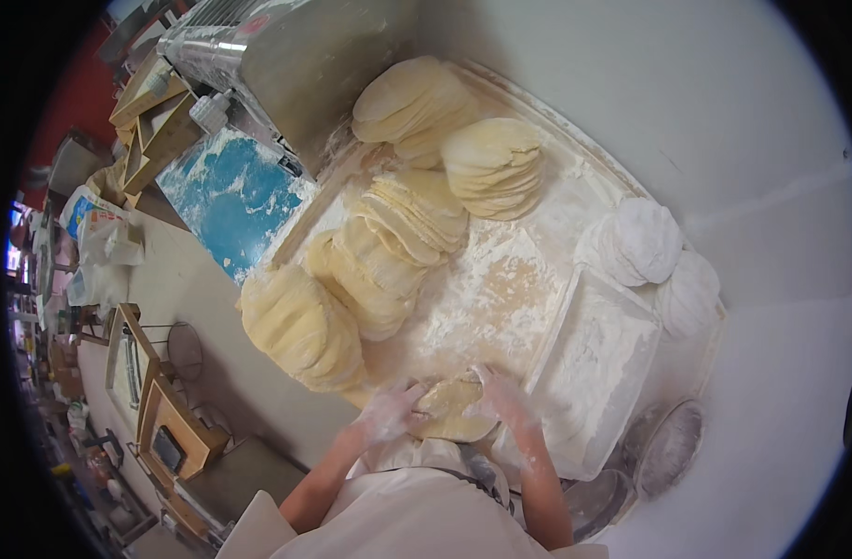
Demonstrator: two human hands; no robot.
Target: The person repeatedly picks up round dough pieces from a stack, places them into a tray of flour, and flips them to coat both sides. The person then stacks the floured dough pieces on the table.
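A flattened piece of dough is at the near edge of the floury worktop, just in front of my apron. My left hand grips its left side, and my right hand holds the right side with the fingers over its far edge. Both hands are dusted with flour. Beyond the left hand lies a thick folded mass of yellowish dough, with another folded stack beside it. Farther off are layered dough sheets and two more stacks, one at the back and one to its right.
A white plastic tub of flour stands right of my right hand. Two white floury bundles sit behind it, and round sieves lie at its near right. A steel machine and a blue floury board are at the far left.
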